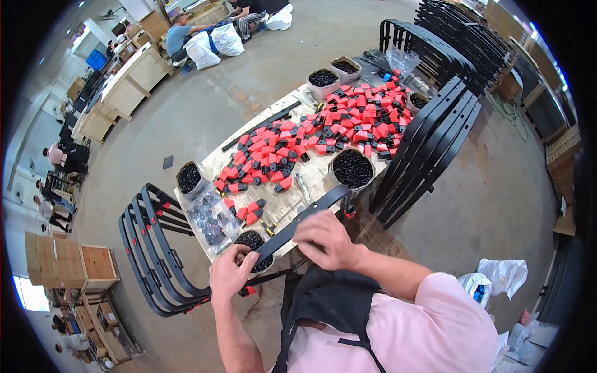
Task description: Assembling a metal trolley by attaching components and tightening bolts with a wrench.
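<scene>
A black metal frame (321,204) with a rounded corner lies slantwise across the near edge of the work table. My left hand (229,271) is closed at the lower left part of its flat bar, thumb and forefinger curled together. My right hand (329,241) hovers at the bar's middle with bent fingers drawn together; what they hold, if anything, is hidden. Small black parts fill a tub (251,241) right behind my left hand. Beyond the bar stands a bag-lined tub of black screws or pins (352,169). A red-and-black piece (349,212) sits on the frame near its rounded corner.
Many red-and-black plastic pieces (267,152) are heaped on the wooden table (217,163). Curved black frames lean at the table's left (149,248) and right (429,149). More frames (463,37) are stacked behind. People (180,37) sit by white sacks at the far left.
</scene>
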Tool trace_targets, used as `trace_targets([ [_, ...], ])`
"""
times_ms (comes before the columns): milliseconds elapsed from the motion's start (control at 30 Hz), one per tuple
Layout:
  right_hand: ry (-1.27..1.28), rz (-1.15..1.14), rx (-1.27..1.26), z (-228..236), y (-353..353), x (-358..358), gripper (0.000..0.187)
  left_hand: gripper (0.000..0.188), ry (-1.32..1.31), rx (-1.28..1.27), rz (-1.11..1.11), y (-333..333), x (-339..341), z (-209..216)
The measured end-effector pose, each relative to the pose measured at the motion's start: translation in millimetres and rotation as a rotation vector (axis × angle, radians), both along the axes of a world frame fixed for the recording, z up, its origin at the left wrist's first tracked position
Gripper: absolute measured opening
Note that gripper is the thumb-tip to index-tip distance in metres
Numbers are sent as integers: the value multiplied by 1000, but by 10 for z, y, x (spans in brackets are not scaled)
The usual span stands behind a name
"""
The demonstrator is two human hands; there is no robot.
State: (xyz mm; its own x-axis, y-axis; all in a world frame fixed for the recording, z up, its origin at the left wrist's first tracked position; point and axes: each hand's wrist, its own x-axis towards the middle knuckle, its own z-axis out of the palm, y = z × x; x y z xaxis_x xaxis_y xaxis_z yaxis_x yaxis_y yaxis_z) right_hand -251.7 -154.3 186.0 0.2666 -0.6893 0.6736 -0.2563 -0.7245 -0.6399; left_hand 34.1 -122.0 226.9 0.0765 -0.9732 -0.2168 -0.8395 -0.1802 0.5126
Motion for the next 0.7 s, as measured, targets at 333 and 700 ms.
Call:
trace_targets([
  [333,319,-7,730,-807,424,-882,22,40,-4,-36,64,21,-28,-74],
  [700,617,-205,673,-2280,-612,-61,40,27,114,-353,200,99,9,-211],
])
